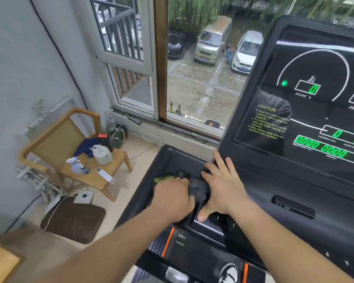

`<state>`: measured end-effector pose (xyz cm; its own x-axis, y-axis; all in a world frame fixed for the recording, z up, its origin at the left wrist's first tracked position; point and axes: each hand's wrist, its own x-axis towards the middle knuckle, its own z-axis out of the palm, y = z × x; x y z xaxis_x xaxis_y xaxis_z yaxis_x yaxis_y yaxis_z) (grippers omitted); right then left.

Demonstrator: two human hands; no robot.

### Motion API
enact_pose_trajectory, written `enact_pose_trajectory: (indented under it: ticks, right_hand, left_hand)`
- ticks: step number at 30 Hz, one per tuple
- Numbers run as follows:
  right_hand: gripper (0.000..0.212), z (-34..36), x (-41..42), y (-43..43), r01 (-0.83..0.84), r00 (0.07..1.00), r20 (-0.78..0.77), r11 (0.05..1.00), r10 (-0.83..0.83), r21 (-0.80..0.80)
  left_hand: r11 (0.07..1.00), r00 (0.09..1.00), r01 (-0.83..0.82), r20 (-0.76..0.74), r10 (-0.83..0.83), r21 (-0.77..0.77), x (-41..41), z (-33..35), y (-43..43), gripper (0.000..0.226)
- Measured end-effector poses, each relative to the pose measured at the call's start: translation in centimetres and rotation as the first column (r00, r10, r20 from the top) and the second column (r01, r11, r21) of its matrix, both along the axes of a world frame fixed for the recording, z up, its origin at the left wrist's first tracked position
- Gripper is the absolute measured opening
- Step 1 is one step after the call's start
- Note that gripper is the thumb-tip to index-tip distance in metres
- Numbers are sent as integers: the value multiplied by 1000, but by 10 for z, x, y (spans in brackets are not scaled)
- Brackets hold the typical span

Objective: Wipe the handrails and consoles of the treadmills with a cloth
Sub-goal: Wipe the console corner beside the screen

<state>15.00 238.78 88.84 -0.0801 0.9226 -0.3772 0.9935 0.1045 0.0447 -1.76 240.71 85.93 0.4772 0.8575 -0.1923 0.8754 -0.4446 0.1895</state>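
Observation:
A black treadmill console point(307, 180) fills the right side, its display lit with green digits. At its left end is a recessed tray point(172, 160). A dark grey cloth point(198, 189) with a green edge point(164, 178) lies bunched in that tray. My left hand point(173, 198) is curled over the cloth and grips it from the left. Right beside it, my right hand point(223, 186) lies flat with fingers spread, on the cloth's right edge and the console surface. Much of the cloth is hidden under both hands.
A wooden chair point(74, 152) at the left holds a spray bottle point(78, 166), a white kettle, a blue rag and a remote. A brown cushion point(74, 219) and cables lie on the floor. A window point(192, 68) stands behind the console.

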Motion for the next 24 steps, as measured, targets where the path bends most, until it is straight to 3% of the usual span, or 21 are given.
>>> enact_pose_trajectory:
  ticks: [1,2,3,5,7,9,10,11,13,15,16,18,19,24]
  right_hand:
    - [136,0,1,-1,-2,1000,-2,1000,2,12]
    - [137,-1,1,-1,-1,1000,-2,1000,1,23]
    - [139,-1,0,-2,1,1000,-1,1000,-1,29]
    - [145,0,0,-2,6,1000,4,1000,-6,18]
    - [150,1,0,-1,9,1000,2,1000,-9,8]
    - [151,1,0,-1,11,1000,0,1000,-11,-1]
    - [152,1,0,-1,11,1000,1,1000,-11,-5]
    - [152,1,0,-1,9,1000,2,1000,-9,-8]
    - [151,1,0,1,7,1000,1,1000,-7,-16]
    - [148,0,0,2,9,1000,0,1000,-9,-23]
    - [147,1,0,3,12,1000,3,1000,-12,-28]
    - [146,0,0,3,13,1000,14,999,-13,-31]
    - [146,0,0,2,13,1000,17,999,-13,-33]
    - [144,2,-3,5,17,1000,27,998,-16,-55]
  left_hand:
    - [987,978,-141,144,151,-78,3,0,-6,29]
    - [940,899,-267,296,322,-213,3,3,-8,27]
    - [835,745,-358,412,525,-417,-1,8,-5,26]
    - [545,332,-375,441,834,-750,-21,24,7,21]
    - [394,51,-368,405,913,-842,-49,43,22,20]
    - [409,-77,-439,487,870,-800,-70,62,34,13]
    - [477,-55,-487,570,820,-732,-76,67,38,8]
    - [572,44,-531,654,755,-625,-78,69,40,7]
    - [795,447,-528,697,560,-300,-72,58,33,16]
    - [961,842,-276,478,249,-13,-55,30,20,25]
    - [996,957,-85,281,70,42,-42,14,11,30]
    - [982,981,186,-60,-183,36,-17,-10,-11,43]
    - [978,971,209,-126,-205,20,-9,-14,-16,46]
    - [994,994,111,-9,-111,25,-5,-11,4,46]
